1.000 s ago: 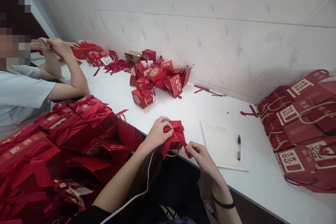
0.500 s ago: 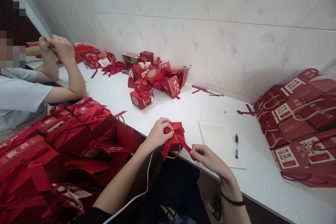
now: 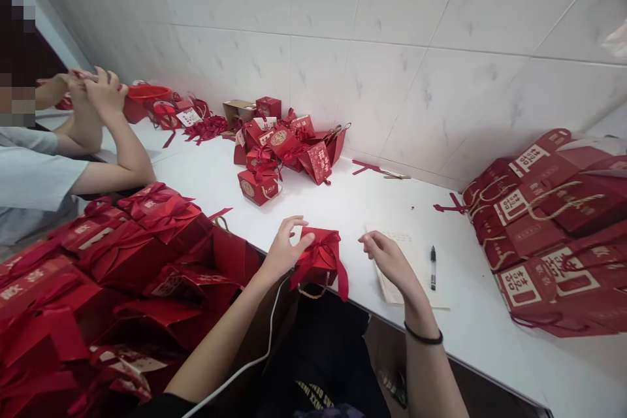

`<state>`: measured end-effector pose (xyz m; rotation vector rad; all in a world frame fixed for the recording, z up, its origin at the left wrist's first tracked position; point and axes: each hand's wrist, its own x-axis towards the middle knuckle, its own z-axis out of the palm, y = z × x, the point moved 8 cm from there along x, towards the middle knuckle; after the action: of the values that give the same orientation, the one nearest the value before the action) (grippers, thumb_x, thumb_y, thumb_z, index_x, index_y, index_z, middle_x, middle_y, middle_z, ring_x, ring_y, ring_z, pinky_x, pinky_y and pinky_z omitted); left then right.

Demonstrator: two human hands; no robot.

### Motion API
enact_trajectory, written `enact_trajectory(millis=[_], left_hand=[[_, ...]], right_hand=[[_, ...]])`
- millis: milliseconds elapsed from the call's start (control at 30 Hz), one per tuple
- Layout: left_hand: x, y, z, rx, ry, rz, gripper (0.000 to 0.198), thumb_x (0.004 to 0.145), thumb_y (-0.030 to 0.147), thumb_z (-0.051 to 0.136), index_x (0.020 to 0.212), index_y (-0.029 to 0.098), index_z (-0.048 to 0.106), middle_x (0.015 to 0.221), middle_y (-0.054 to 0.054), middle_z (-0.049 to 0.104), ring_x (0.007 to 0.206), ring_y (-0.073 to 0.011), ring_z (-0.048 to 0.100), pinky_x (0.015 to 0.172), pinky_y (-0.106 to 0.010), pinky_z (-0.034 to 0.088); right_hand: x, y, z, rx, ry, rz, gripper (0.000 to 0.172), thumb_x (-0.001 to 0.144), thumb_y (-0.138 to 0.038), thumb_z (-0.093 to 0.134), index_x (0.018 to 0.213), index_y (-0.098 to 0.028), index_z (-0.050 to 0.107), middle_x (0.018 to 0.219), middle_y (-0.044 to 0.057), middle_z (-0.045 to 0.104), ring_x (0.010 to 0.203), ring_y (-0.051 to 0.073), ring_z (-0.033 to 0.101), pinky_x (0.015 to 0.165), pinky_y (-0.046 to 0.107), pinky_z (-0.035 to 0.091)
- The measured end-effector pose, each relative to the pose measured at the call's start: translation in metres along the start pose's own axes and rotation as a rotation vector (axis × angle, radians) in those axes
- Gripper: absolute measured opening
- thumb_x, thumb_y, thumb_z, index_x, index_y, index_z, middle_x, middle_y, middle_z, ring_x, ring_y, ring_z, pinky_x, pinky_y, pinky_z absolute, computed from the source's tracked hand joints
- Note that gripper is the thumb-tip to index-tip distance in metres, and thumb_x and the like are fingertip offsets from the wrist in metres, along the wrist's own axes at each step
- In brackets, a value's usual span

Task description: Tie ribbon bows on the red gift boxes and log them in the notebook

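Note:
A small red gift box (image 3: 321, 257) with a red ribbon bow sits at the near edge of the white table (image 3: 343, 206). One ribbon tail hangs down over the edge. My left hand (image 3: 284, 249) rests against the box's left side, fingers spread and loose. My right hand (image 3: 386, 257) hovers just right of the box, fingers apart and empty, above a sheet of paper (image 3: 416, 274). A black band circles my right wrist.
A black pen (image 3: 433, 266) lies by the paper. Flat red bags (image 3: 553, 222) are stacked at the right. Finished red boxes (image 3: 279, 150) cluster by the tiled wall. Red bags (image 3: 122, 261) fill the left foreground. Another person's hands (image 3: 93, 88) work at the far left.
Both hands have let go of the ribbon they were pulling tight. My right hand moved up and away from the ribbon tail, which now hangs loose. The camera drifted slightly.

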<state>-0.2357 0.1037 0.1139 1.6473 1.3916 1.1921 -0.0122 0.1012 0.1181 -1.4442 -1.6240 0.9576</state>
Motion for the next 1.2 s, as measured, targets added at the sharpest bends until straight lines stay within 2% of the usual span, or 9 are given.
enact_trajectory(millis=[100, 167, 267, 367, 533, 700, 867, 1000, 1200], left_hand=[[-0.008, -0.002, -0.012, 0.12, 0.122, -0.021, 0.019, 0.08, 0.037, 0.05, 0.086, 0.019, 0.051, 0.098, -0.005, 0.054, 0.098, -0.0195, 0.053, 0.085, -0.035, 0.044], [-0.012, -0.002, -0.01, 0.19, 0.085, -0.037, 0.017, 0.079, 0.036, 0.051, 0.077, 0.019, 0.049, 0.084, -0.002, 0.053, 0.083, -0.0176, 0.053, 0.079, -0.034, 0.044], [-0.013, 0.001, -0.005, 0.205, 0.013, -0.041, 0.018, 0.08, 0.034, 0.051, 0.07, 0.02, 0.046, 0.075, 0.001, 0.052, 0.073, -0.0153, 0.051, 0.072, -0.031, 0.044], [-0.011, 0.005, -0.002, 0.156, -0.014, -0.025, 0.017, 0.081, 0.031, 0.05, 0.069, 0.02, 0.046, 0.073, 0.001, 0.052, 0.07, -0.0136, 0.051, 0.069, -0.028, 0.043], [-0.007, 0.002, 0.002, 0.039, -0.011, -0.074, 0.019, 0.085, 0.036, 0.045, 0.074, 0.02, 0.047, 0.07, 0.003, 0.053, 0.061, -0.0119, 0.051, 0.063, -0.026, 0.043], [-0.008, -0.004, 0.005, -0.006, 0.047, -0.104, 0.015, 0.084, 0.034, 0.046, 0.078, 0.02, 0.049, 0.072, 0.002, 0.055, 0.064, -0.0122, 0.052, 0.065, -0.026, 0.043], [-0.012, -0.009, 0.009, -0.074, 0.137, -0.105, 0.008, 0.084, 0.027, 0.043, 0.089, 0.021, 0.045, 0.075, 0.002, 0.053, 0.067, -0.0119, 0.053, 0.068, -0.026, 0.045], [-0.013, -0.006, 0.013, -0.057, 0.13, -0.06, 0.003, 0.086, 0.022, 0.04, 0.086, 0.021, 0.043, 0.08, 0.0, 0.055, 0.075, -0.0129, 0.056, 0.074, -0.028, 0.045], [-0.012, 0.002, 0.015, 0.019, 0.095, 0.018, 0.009, 0.086, 0.018, 0.035, 0.08, 0.021, 0.041, 0.076, 0.001, 0.05, 0.073, -0.0126, 0.054, 0.072, -0.027, 0.045]], right_hand=[[0.012, -0.013, 0.021, -0.05, -0.044, -0.044, 0.039, 0.082, -0.056, 0.045, 0.076, -0.018, 0.056, 0.071, 0.002, 0.055, 0.066, 0.016, 0.049, 0.062, 0.029, 0.037], [0.017, -0.02, 0.035, -0.075, -0.078, -0.068, 0.038, 0.081, -0.055, 0.048, 0.077, -0.018, 0.056, 0.071, 0.002, 0.056, 0.066, 0.017, 0.05, 0.061, 0.028, 0.036], [0.018, -0.022, 0.048, -0.065, -0.109, -0.058, 0.036, 0.078, -0.054, 0.053, 0.069, -0.019, 0.051, 0.063, -0.001, 0.053, 0.06, 0.015, 0.047, 0.057, 0.027, 0.034], [0.016, -0.018, 0.052, -0.023, -0.062, -0.044, 0.037, 0.077, -0.053, 0.053, 0.062, -0.02, 0.044, 0.056, -0.003, 0.047, 0.055, 0.014, 0.043, 0.054, 0.026, 0.032], [0.007, -0.007, 0.054, 0.067, 0.027, 0.007, 0.041, 0.078, -0.056, 0.049, 0.059, -0.02, 0.042, 0.055, -0.002, 0.045, 0.054, 0.013, 0.041, 0.052, 0.026, 0.032], [-0.001, 0.002, 0.057, 0.169, 0.129, 0.029, 0.044, 0.077, -0.058, 0.051, 0.058, -0.021, 0.04, 0.053, -0.003, 0.041, 0.051, 0.012, 0.038, 0.05, 0.025, 0.03], [-0.002, 0.012, 0.064, 0.402, 0.127, 0.058, 0.043, 0.075, -0.057, 0.056, 0.058, -0.02, 0.041, 0.057, -0.004, 0.04, 0.054, 0.012, 0.038, 0.052, 0.024, 0.033], [-0.004, 0.016, 0.065, 0.528, 0.15, 0.097, 0.044, 0.071, -0.057, 0.06, 0.058, -0.02, 0.04, 0.058, -0.003, 0.042, 0.053, 0.011, 0.038, 0.051, 0.024, 0.035], [-0.005, 0.017, 0.07, 0.67, 0.172, 0.125, 0.045, 0.068, -0.056, 0.063, 0.058, -0.02, 0.037, 0.057, -0.003, 0.043, 0.052, 0.011, 0.039, 0.05, 0.024, 0.036]])
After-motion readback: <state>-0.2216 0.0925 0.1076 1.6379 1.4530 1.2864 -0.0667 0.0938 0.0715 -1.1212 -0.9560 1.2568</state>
